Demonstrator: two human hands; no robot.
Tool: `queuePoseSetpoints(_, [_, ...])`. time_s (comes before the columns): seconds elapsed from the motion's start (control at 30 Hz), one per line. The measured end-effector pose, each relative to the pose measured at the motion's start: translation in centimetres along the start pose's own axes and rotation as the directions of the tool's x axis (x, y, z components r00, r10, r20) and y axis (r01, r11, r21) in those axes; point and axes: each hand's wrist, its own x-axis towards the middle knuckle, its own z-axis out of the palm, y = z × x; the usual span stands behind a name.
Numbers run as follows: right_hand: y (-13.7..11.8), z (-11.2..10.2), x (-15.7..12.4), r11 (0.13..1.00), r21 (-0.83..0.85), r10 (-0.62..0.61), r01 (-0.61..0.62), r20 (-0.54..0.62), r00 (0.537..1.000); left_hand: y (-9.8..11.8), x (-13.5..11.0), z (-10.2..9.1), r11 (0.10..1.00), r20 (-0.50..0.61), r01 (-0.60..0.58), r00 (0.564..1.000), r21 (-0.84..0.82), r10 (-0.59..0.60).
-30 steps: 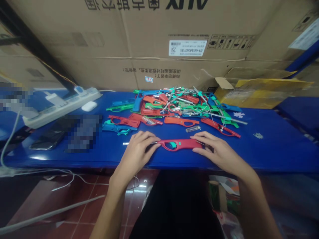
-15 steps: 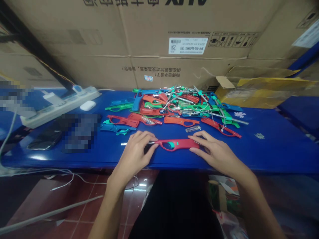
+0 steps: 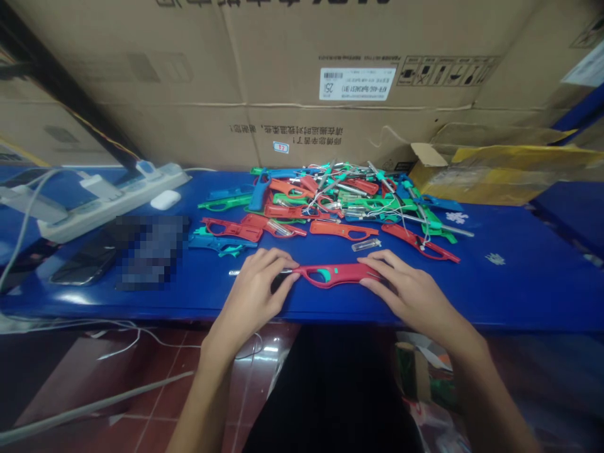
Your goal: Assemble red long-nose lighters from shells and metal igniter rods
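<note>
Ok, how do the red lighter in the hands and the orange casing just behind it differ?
The red lighter is held by the left hand and right hand; the orange casing lies on the table. The red lighter's loop sits at picture left, the orange casing's at right. A green trigger shows in the red lighter's loop, none in the orange casing's. Both are long, with a loop.

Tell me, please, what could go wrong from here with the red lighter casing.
The red lighter casing is pinched near its two ends by the left hand and right hand, so it might twist or slip. The small clear piece lies close beyond the right fingertips and could get knocked. The pile of parts is jumbled, so lifting one might drag others.
</note>
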Motion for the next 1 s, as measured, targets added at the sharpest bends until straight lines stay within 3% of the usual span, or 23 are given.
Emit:
queuePoseSetpoints(0.57, [-0.4, -0.1, -0.3, 0.998, -0.055, -0.027, 0.028, 0.018, 0.999, -0.2, 0.4, 0.3, 0.995, -0.011, -0.08, 0.997, 0.054, 0.08])
queuePoseSetpoints(0.8, [-0.9, 0.7, -0.1, 0.998, -0.043, -0.059, 0.053, -0.146, 0.987, 0.3, 0.3, 0.2, 0.992, 0.005, -0.102, 0.995, 0.077, 0.102])
queuePoseSetpoints(1.0, [-1.5, 0.6, 0.0, 0.984, -0.17, -0.066, 0.05, -0.092, 0.994, 0.9, 0.0, 0.5, 0.975, 0.001, -0.12, 0.992, 0.185, 0.122])
